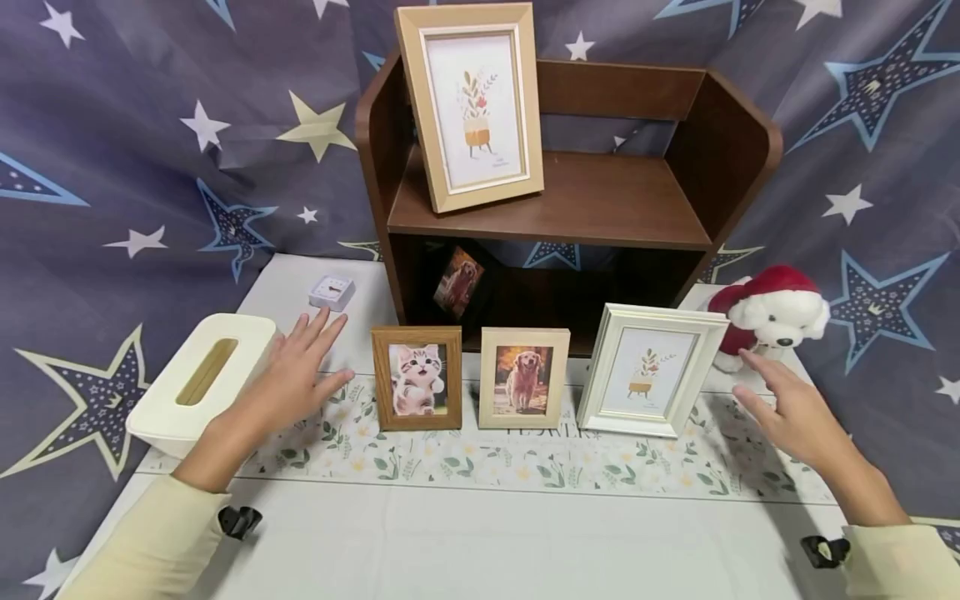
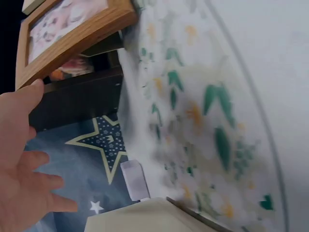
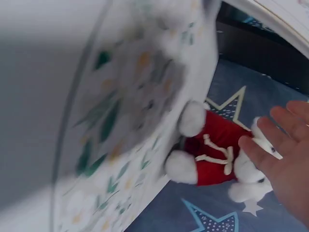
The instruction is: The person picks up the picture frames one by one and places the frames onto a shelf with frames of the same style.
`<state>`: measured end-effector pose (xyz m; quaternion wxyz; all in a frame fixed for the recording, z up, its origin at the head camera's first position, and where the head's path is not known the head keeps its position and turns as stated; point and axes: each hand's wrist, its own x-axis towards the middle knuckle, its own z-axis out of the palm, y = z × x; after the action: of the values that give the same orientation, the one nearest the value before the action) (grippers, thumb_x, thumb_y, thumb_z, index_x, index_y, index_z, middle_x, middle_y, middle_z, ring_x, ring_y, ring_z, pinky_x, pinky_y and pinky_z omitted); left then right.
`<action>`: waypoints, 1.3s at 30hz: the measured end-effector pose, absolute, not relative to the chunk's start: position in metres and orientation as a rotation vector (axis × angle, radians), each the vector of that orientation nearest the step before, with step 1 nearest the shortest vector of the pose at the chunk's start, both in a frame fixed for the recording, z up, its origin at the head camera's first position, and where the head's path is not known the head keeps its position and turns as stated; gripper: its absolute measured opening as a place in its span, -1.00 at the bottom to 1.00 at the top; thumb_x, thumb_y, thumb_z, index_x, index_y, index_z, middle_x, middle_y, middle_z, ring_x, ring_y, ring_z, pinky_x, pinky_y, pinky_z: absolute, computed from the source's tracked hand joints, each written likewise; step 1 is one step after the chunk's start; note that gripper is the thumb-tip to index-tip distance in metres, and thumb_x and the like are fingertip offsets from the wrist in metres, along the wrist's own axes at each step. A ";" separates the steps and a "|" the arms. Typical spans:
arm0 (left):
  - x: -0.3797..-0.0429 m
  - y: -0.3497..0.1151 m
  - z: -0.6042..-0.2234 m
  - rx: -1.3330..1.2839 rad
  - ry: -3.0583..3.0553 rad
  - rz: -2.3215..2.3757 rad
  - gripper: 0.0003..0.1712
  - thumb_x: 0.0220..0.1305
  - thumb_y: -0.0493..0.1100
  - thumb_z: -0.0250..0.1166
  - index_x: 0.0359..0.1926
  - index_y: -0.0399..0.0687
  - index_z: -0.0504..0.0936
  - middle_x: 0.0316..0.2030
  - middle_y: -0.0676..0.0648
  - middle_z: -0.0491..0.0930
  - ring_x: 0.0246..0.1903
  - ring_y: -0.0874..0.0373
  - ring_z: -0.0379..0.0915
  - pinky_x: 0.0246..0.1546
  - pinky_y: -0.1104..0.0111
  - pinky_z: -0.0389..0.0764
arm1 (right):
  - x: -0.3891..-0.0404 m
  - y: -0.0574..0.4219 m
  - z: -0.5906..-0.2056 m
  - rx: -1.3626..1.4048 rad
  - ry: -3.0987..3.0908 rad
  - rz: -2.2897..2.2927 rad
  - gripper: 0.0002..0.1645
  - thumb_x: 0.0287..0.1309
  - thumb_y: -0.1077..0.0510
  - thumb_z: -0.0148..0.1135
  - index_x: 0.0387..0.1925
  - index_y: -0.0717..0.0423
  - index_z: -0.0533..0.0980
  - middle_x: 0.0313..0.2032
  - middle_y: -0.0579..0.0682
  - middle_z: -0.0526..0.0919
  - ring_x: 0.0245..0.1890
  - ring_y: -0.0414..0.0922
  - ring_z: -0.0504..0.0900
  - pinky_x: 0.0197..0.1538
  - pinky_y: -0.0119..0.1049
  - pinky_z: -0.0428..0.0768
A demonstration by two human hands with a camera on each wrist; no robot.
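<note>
With its fingers spread, my left hand (image 1: 294, 375) is held over the table between the white tissue box (image 1: 258, 333) and the brown photo frame (image 1: 379, 379) with a kitten picture. Nothing is in it; the left wrist view shows the loose fingers (image 2: 36, 186) too. On the other side my right hand (image 1: 798, 417) hovers empty, fingers extended, in front of the plush dog (image 1: 783, 312) in a red hat and right of the white picture frame (image 1: 592, 392). Between the hands also stands a pale wood frame (image 1: 562, 375) with a golden dog photo.
Behind the frames stands a dark brown two-tier shelf (image 1: 615, 200). A large light-wood frame (image 1: 442, 200) leans on its upper tier, and a dark frame with a dog photo (image 1: 459, 283) is tilted on the lower one. A small square clock (image 1: 332, 292) lies at the back left.
</note>
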<state>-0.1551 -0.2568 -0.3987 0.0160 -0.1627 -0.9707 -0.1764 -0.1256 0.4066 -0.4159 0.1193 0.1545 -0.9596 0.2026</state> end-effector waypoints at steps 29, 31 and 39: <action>-0.203 -0.193 -0.336 -0.310 -2.345 -1.484 -0.27 0.41 -0.19 0.28 0.52 -0.09 0.25 0.40 -0.21 0.34 0.35 -0.10 0.41 0.27 -0.02 0.52 | -0.161 0.349 -0.402 0.172 -2.397 1.584 -0.53 0.38 0.28 0.21 0.24 -0.13 0.48 -0.15 -0.43 0.63 -0.18 -0.52 0.62 -0.17 -0.68 0.58; -0.208 -0.190 -0.332 -0.295 -2.324 -1.496 -0.26 0.40 -0.18 0.29 0.53 -0.07 0.25 0.39 -0.20 0.35 0.34 -0.08 0.42 0.26 0.00 0.54 | -0.162 0.349 -0.403 0.159 -2.428 1.527 -0.56 0.38 0.26 0.22 0.20 -0.17 0.49 -0.17 -0.44 0.63 -0.22 -0.52 0.62 -0.19 -0.67 0.58; -0.226 -0.175 -0.315 -0.285 -2.215 -1.501 -0.30 0.37 -0.18 0.32 0.48 -0.10 0.32 0.33 -0.17 0.45 0.26 -0.07 0.49 0.21 0.12 0.59 | -0.169 0.359 -0.408 0.173 -2.440 1.528 -0.58 0.34 0.29 0.26 0.10 -0.23 0.53 -0.23 -0.42 0.64 -0.28 -0.49 0.62 -0.23 -0.62 0.60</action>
<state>-0.2261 -0.1746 -0.3148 0.2235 -0.1032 -0.8024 -0.5436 -0.1687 0.3594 -0.4078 0.1286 0.0594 -0.8390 0.5253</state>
